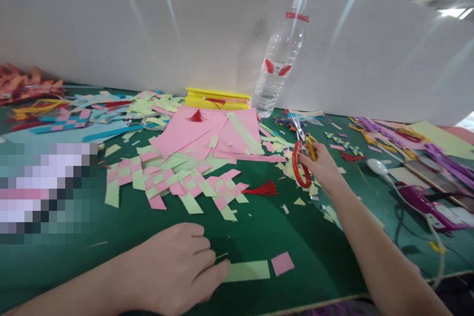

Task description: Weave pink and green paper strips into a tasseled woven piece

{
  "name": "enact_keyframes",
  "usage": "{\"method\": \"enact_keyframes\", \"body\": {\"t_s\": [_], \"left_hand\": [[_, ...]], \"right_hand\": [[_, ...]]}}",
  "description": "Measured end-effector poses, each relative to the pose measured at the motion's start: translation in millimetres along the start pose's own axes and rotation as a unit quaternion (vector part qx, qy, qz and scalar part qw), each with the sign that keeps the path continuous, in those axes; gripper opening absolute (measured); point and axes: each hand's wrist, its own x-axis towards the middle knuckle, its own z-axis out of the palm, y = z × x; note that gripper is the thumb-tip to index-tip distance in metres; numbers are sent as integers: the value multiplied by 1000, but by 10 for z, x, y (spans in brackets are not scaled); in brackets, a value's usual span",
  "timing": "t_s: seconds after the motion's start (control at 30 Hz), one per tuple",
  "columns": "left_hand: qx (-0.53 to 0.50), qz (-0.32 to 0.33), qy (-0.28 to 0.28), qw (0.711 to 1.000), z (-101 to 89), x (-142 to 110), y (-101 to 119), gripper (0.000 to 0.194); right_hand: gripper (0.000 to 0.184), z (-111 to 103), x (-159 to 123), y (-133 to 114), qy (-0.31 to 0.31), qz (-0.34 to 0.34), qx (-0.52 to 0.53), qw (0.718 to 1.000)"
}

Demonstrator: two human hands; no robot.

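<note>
My left hand (177, 266) is closed low on the green table, its thumb and curled fingers at the left end of a light green paper strip (249, 271). The hidden fingertips leave the exact grip unclear. Just right of the strip lies a pink paper square (282, 263). Farther out on the right, my right hand (324, 168) grips scissors (301, 150) by their red and yellow handles, blades pointing away and slightly apart. Woven pink and green paper pieces (192, 182) with a red tassel (263, 188) lie between the hands, beyond the strip.
Pink sheets (177, 131) lie at the back before a yellow folded piece (218, 98). A clear plastic bottle (276, 66) leans by the white wall. To the right are a purple glue gun (425, 205) with a cord and a white spoon (377, 167). Paper scraps cover the left back.
</note>
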Motion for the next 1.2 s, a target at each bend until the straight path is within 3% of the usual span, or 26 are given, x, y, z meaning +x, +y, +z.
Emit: {"method": "enact_keyframes", "body": {"t_s": [0.17, 0.33, 0.4, 0.63, 0.8, 0.9, 0.93, 1.0, 1.1, 1.2], "left_hand": [[2, 3, 4, 1000, 13, -5, 5, 13], [1, 2, 8, 1000, 9, 4, 5, 13], [-1, 0, 6, 1000, 5, 8, 2, 16], [9, 1, 5, 1000, 5, 13, -1, 13], [7, 0, 11, 1000, 2, 12, 4, 16], [8, 0, 7, 1000, 5, 12, 2, 18], [7, 1, 3, 1000, 7, 12, 3, 16], [3, 2, -1, 1000, 9, 11, 5, 11], [0, 1, -3, 1000, 12, 9, 10, 9], [-1, 0, 1, 1000, 19, 6, 12, 9]], "right_hand": [[60, -55, -31, -77, 44, -2, -108, 993], [54, -67, -23, -45, 96, -129, -239, 958], [53, -64, -18, -16, 84, -133, -265, 951], [61, -39, 10, 47, 18, -32, -276, 960], [58, -53, 14, 5, -1, -60, -247, 967], [43, -128, -41, -81, -4, -144, -194, 970], [34, -160, -65, -114, -25, -180, -174, 968], [23, -219, -116, -178, -126, -227, -152, 954], [24, -270, -183, -262, -313, -237, -152, 907], [27, -276, -241, -337, -407, -236, -162, 867]]}}
